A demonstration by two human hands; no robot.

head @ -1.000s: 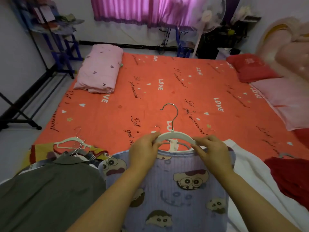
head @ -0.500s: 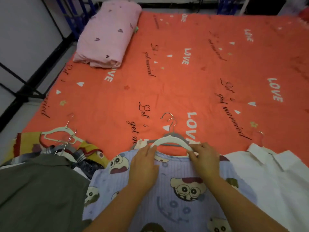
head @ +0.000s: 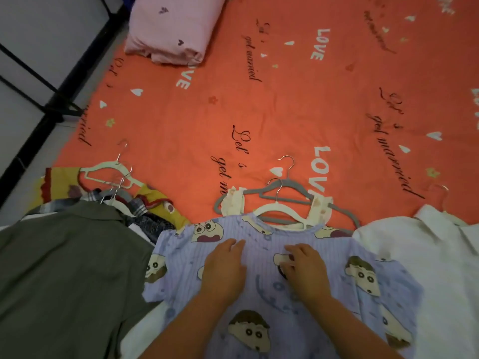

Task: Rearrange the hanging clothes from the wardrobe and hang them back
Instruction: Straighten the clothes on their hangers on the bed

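Head view:
Cartoon shirt [head: 261,294]: laid on the bed's [head: 285,99] near edge, on a white hanger [head: 278,211].
Left hand [head: 224,265]: pressed flat, fingers spread, nothing held.
Right hand [head: 305,268]: fingers curled, perhaps pinching fabric.
Open room: bare sheet beyond the hangers.

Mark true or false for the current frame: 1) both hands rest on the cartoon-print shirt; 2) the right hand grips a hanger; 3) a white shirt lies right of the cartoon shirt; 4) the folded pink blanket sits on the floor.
1) Left hand and right hand rest on the cartoon-print shirt: true.
2) False: the right hand lies on the fabric; the white hanger is untouched in the collar.
3) White shirt lies to its right: true.
4) False: the pink blanket sits on the orange bedsheet.
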